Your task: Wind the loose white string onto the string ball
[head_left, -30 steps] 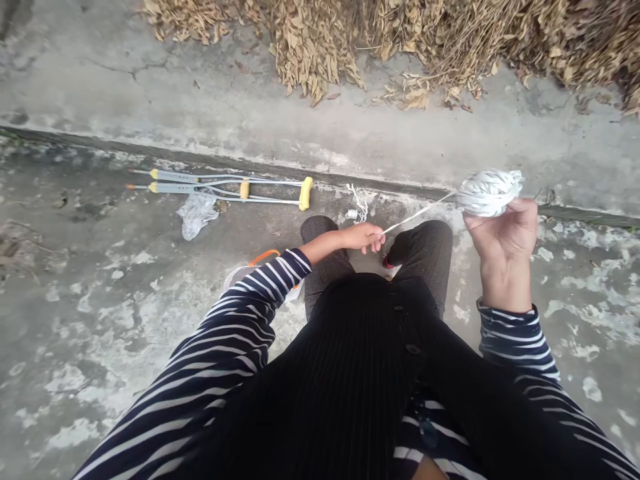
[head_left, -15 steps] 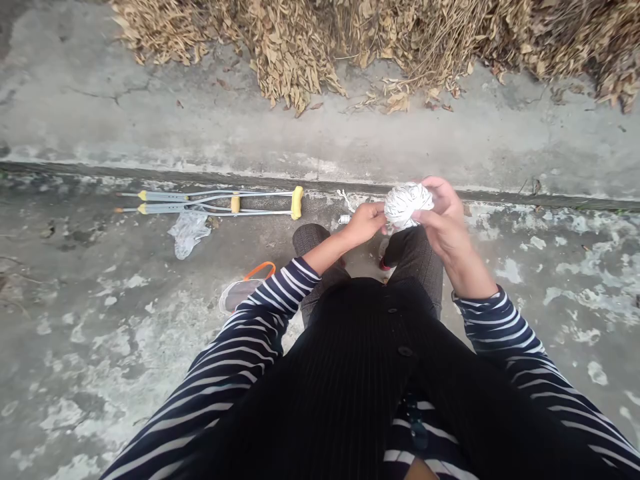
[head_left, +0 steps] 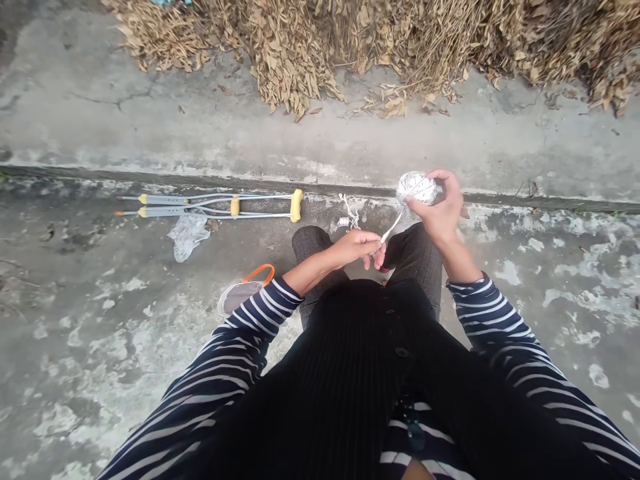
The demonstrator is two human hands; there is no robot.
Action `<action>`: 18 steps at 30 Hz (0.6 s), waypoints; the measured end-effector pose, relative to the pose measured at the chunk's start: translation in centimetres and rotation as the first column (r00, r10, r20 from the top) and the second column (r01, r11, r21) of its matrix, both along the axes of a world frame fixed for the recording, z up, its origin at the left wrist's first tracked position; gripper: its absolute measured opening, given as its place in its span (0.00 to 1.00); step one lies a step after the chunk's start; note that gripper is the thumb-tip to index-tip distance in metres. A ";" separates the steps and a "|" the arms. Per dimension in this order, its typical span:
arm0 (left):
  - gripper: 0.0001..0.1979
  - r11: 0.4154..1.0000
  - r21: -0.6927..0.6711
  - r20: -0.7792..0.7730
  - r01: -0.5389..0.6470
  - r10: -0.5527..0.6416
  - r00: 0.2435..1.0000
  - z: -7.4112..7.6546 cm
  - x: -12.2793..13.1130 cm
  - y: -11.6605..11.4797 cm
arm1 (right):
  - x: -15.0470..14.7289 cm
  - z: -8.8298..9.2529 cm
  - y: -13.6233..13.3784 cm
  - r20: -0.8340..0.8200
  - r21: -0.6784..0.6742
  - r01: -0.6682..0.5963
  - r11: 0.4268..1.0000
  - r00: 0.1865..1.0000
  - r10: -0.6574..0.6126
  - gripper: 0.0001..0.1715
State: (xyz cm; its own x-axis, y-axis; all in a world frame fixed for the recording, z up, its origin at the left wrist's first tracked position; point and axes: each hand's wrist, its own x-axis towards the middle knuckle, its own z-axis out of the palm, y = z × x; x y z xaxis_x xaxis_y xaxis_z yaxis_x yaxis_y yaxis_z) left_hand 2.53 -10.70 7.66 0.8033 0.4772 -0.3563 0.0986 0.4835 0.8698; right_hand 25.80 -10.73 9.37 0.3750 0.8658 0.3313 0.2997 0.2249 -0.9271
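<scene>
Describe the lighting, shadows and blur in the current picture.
Head view: flat, diffuse light, no hard-edged shadows; the ball of white cord is bright, its strands partly blending together; the crutches show no strong glare; the striped sleeves look stretched toward the lower corners, as if by a wide lens.

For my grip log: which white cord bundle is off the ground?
The round white cord ball, in the right hand; the small white roll and loose white cord lie on grey concrete.

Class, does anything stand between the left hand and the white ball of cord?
Nothing visible blocks the way; only a white strand spans the gap from the left hand to the ball in the right hand.
</scene>
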 end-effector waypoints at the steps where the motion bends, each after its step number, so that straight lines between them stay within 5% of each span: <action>1: 0.18 1.000 0.015 -0.006 0.020 -0.020 1.000 0.5 -0.2 0.3 | 0.2 -0.5 0.1 0.041 0.005 0.009 1.000 0.999 -0.009 0.26; 6: 0.15 0.985 0.171 -0.018 -0.004 0.007 1.000 4.3 -0.9 3.8 | 0.4 -2.8 -0.3 0.183 -0.097 -0.187 0.978 0.962 0.202 0.22; 9: 0.13 0.956 0.285 -0.097 -0.062 0.093 0.991 6.4 -1.0 7.0 | 0.5 -2.8 -1.0 0.112 -0.212 -0.297 0.931 0.939 0.325 0.22; 12: 0.12 0.917 0.389 -0.149 -0.094 0.163 0.975 7.6 -0.9 9.8 | 0.9 -1.4 -1.7 -0.116 -0.265 -0.408 0.874 0.913 0.391 0.25; 18: 0.10 0.875 0.484 -0.214 0.021 0.095 0.972 8.1 0.3 13.0 | 1.3 2.9 -2.4 -0.479 -0.251 -0.679 0.690 0.706 0.521 0.28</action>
